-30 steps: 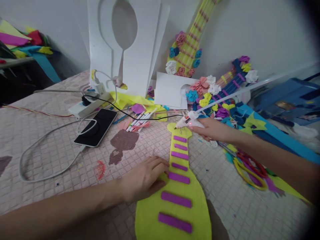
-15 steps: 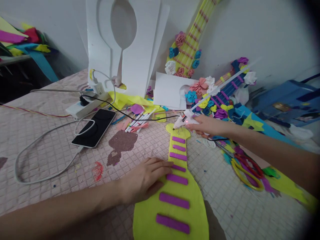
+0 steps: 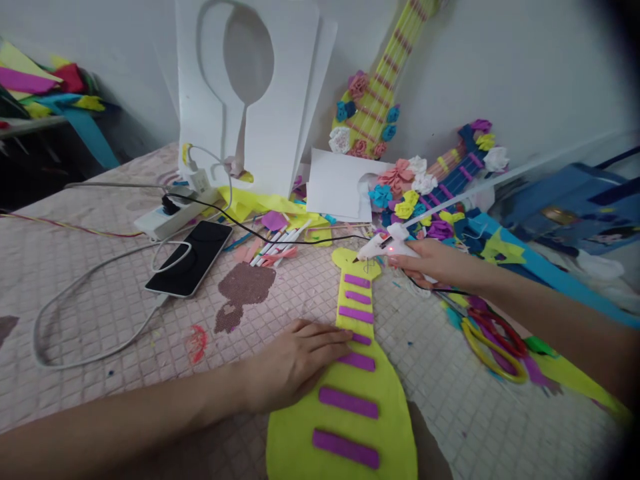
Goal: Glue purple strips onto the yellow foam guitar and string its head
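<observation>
**A:** Right hand [image 3: 430, 262] is wrapped tight round the white glue gun [image 3: 383, 247], with a red light glowing on its body and the nozzle aimed left and down at the rounded top of the yellow guitar cut-out [image 3: 300, 433].

**B:** Is the tip on the felt?

**A:** Hard to call from this angle. It's right at the top edge, maybe touching, maybe just above. A black cord [image 3: 280, 238] runs from the gun across to the power strip [image 3: 173, 212].

**B:** And the left hand [image 3: 295, 363]?

**A:** Flat, palm down, fingers stretched out and gripping nothing. It lies on the left side of the cut-out where the neck widens into the body, fingertips against one of the purple strips [image 3: 349, 402].

**B:** Where does the cut-out lie?

**A:** Flat on the pink gridded worktop [image 3: 100, 280], straight in front of the person. Its head is far, its body near, and the purple strips run up it like frets.

**B:** Around it?

**A:** A dark phone [image 3: 190, 257] lies on the left beside a looping white cable [image 3: 90, 293]. A bundle of pens [image 3: 280, 243] sits beyond the cut-out's head. Yellow and red scissors [image 3: 493, 340] lie under the right forearm. At the back, a white foam board [image 3: 280, 100] with a guitar-shaped hole leans on the wall, next to a finished guitar [image 3: 373, 100] dressed in paper flowers.
</observation>
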Demonstrator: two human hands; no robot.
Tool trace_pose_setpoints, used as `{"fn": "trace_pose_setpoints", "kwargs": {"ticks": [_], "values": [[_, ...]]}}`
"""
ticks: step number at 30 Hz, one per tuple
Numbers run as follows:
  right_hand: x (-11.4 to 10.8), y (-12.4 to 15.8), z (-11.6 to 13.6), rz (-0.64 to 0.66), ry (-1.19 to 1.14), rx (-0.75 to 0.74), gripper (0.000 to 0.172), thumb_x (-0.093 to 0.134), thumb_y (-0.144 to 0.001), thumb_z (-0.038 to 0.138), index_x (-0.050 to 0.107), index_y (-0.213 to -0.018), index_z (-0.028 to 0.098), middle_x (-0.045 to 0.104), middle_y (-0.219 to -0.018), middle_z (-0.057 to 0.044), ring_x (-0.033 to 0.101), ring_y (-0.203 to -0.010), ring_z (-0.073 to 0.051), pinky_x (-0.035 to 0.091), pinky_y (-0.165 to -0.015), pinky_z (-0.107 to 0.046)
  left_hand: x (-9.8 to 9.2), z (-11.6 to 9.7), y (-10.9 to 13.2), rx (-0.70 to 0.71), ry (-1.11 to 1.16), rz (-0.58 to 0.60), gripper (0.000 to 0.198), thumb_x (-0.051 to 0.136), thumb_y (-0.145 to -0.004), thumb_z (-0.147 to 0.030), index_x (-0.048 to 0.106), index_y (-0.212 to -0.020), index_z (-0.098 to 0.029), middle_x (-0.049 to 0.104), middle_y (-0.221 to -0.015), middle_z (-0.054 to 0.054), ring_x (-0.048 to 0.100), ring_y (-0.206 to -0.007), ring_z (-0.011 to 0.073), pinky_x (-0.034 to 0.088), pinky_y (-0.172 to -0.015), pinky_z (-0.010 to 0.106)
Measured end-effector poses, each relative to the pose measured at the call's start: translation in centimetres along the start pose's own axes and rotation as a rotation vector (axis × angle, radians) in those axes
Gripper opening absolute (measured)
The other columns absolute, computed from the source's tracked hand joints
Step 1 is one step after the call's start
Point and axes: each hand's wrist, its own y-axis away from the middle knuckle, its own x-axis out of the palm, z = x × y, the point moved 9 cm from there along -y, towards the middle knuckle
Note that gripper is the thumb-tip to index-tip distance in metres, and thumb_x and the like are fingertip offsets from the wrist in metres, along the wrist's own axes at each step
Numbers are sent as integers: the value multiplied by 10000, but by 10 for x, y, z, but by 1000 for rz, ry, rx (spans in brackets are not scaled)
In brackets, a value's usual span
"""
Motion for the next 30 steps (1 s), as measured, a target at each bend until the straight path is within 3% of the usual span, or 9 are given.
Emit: {"fn": "trace_pose_setpoints", "kwargs": {"ticks": [7, 14, 23, 30], "values": [[12, -3, -6, 87, -60, 10, 377, 461, -837, 591, 482, -775, 219, 467, -420, 35, 450, -376, -139, 347, -428, -265, 0, 0, 0, 3, 1, 5, 468, 417, -928, -165, 375, -1388, -239, 445, -1450, 62, 422, -1317, 204, 352, -1054, 390], [13, -6, -9, 66, -50, 16, 386, 464, -835, 583, 526, -929, 214, 474, -462, 39, 465, -388, -144, 344, -403, -258, 0, 0, 0, 18, 3, -9, 468, 412, -935, -178, 362, -1395, -243, 453, -1444, 62, 428, -1312, 200, 357, -1055, 391], [15, -10, -9, 75, -26, 12, 372, 457, -840, 587, 483, -828, 216, 461, -456, 41, 464, -374, -130, 374, -399, -255, 0, 0, -1, 2, 0, -1, 470, 416, -932, -168, 368, -1394, -246, 454, -1444, 54, 437, -1306, 199, 359, -1055, 382], [16, -18, 1, 152, -51, 31, 374, 497, -820, 580, 438, -734, 221, 415, -488, 46, 393, -355, -93, 285, -367, -232, -1, 0, -1, 13, 5, -14, 464, 416, -928, -161, 378, -1382, -247, 471, -1430, 66, 440, -1305, 203, 372, -1041, 386]]}}
